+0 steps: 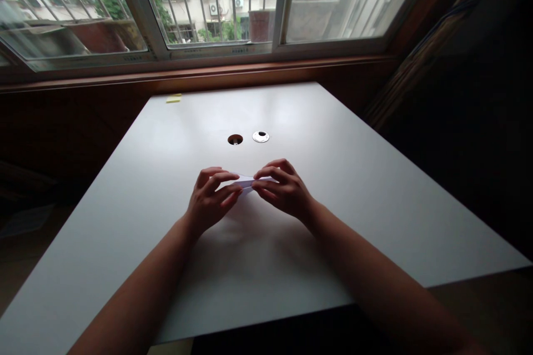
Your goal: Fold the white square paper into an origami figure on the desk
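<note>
A small folded piece of white paper (245, 181) lies low over the white table (166, 177), held between both hands. My left hand (210, 199) pinches its left end with curled fingers. My right hand (283, 188) grips the right end, fingers bent over the top. Most of the paper is hidden under the fingers. Both forearms reach in from the near edge of the table.
A round cable hole (235, 139) and its loose white cap (260, 136) sit beyond the hands. A yellow sticky note (174, 99) lies at the far left corner. A barred window (208, 5) spans the back wall. Dark curtain and floor lie to the right.
</note>
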{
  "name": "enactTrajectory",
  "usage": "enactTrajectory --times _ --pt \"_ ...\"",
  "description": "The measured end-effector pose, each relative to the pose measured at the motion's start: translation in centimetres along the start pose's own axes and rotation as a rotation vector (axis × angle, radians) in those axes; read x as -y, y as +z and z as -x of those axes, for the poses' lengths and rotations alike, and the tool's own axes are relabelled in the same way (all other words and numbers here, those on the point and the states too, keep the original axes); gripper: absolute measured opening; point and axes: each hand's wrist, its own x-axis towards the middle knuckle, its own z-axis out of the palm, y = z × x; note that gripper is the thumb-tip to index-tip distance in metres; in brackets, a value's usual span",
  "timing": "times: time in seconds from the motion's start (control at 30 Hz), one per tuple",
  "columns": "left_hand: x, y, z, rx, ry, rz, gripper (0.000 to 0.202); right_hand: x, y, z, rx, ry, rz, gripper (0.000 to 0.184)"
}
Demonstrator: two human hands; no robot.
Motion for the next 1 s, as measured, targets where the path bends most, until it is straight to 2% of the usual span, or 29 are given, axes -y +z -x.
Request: enactTrajectory --times 0.33,0.7,1.0 --pt "-0.5 0.5 -0.2 -0.008 0.050 -0.005 0.034 1.1 0.3 -0.6 0.009 -0.026 0.020 0.023" --pt "0.5 -0.1 -0.2 -0.029 0.048 -0.056 0.031 -1.1 -1.5 0.4 0.001 0.010 0.059 0.020" --pt "1.6 -0.4 0.2 -0.031 0.036 -0.074 0.030 -1.9 -2.2 0.6 -0.009 0.014 0.109 0.014"
